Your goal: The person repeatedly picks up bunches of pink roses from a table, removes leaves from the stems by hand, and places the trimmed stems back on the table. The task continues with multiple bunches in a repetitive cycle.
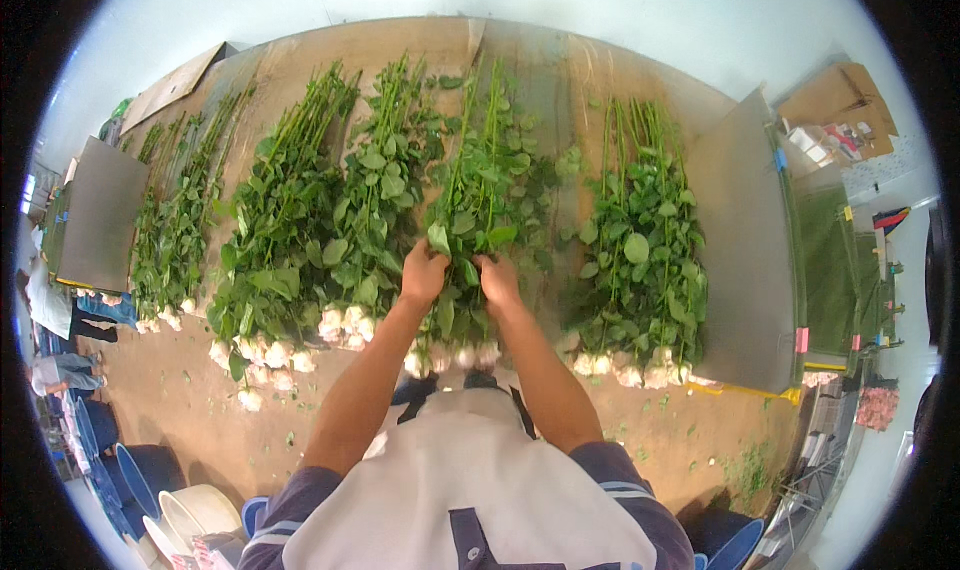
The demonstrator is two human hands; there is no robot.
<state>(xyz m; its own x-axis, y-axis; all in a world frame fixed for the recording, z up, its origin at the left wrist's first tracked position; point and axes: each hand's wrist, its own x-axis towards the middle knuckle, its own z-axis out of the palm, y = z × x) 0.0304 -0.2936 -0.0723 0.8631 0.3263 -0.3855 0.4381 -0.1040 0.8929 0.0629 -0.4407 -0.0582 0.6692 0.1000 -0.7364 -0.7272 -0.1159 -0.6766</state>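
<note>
A bunch of leafy green rose stems (491,150) lies on the wooden table straight before me, its pale blooms (465,356) at the near edge. My left hand (425,271) grips the left side of this bunch among the leaves. On the other side, my right hand (498,279) grips it too, a short gap from the left. Leaves hide most of the fingertips on both hands. Close to my left hand lies another bunch of roses (375,187), with a fuller one (281,210) farther left. A separate bunch (649,247) lies to the right.
Upright grey panels (746,247) border the table's right side. Another grey panel (103,213) and more roses (180,225) are at left. Blue tubs (142,472) and a cream tub (199,510) stand on the leaf-strewn floor (247,450). Other people (64,375) are at far left.
</note>
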